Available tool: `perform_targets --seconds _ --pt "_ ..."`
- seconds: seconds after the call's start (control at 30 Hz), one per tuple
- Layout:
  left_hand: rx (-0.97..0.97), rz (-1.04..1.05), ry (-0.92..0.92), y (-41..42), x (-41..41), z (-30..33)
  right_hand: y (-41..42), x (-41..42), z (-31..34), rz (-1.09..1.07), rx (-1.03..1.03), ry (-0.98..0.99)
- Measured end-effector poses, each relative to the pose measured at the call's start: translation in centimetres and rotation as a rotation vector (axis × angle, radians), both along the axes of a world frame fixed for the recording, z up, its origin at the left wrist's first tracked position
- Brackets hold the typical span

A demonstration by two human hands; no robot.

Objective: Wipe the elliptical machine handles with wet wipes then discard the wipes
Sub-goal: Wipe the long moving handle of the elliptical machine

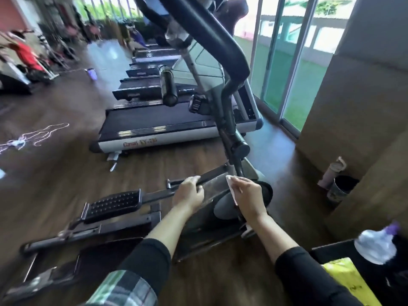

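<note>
While the right hand (247, 195) pinches a white wet wipe (231, 187) btwn thumb and fingers, the left hand (189, 192) sits just beside it at 9 o'clock, fingers curled loosely, nothing visibly in them; can't tell if it touches the pedal arm (205, 175) behind.

Key relation: the dark handle (223, 47) of the elliptical machine (223, 208) lies up at 12 o'clock from the wipe, well apart. Its long axis runs from approx 11 o'clock at top of view down toward 1 o'clock, then bends back and drops to the pivot. Right hand is nearer it and already has the wipe, so I'd judge that hand does the reach, upward and fwd, wrapping the wipe around the bar across its axis. A shorter grip (167, 87) hangs further left, approx 11 o'clock from the hands.

Containers: a dark bin (340, 188) by the pillar at 3 o'clock of the right hand, contents not visible, likely the discard spot. A black tray (320, 252) at 5 o'clock holds a clear bottle (375, 246) and a yellow pack (346, 279).
</note>
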State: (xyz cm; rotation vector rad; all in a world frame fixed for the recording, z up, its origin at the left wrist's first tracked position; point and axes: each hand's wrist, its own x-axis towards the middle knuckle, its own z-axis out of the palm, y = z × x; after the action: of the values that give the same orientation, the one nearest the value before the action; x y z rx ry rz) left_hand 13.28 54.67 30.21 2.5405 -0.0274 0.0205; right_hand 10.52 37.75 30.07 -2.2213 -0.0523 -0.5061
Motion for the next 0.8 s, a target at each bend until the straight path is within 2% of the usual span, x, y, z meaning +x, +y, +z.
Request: perform_targets --seconds 0.2,0.33,0.47,0.8 --pt "-0.071 0.029 -0.172 4.4 4.7 4.7 4.2 4.1 5.1 0.011 0.115 -0.119" --pt "-0.107 0.003 -0.279 8.2 8.3 7.8 7.9 6.9 8.5 -0.077 0.154 -0.315" --pt "-0.114 -0.027 -0.346 11.8 12.1 10.2 12.1 9.9 12.0 -0.129 0.253 -0.396" --pt "-0.203 -0.354 -0.610 15.0 18.8 13.7 18.3 16.5 14.3 -0.308 0.242 -0.419"
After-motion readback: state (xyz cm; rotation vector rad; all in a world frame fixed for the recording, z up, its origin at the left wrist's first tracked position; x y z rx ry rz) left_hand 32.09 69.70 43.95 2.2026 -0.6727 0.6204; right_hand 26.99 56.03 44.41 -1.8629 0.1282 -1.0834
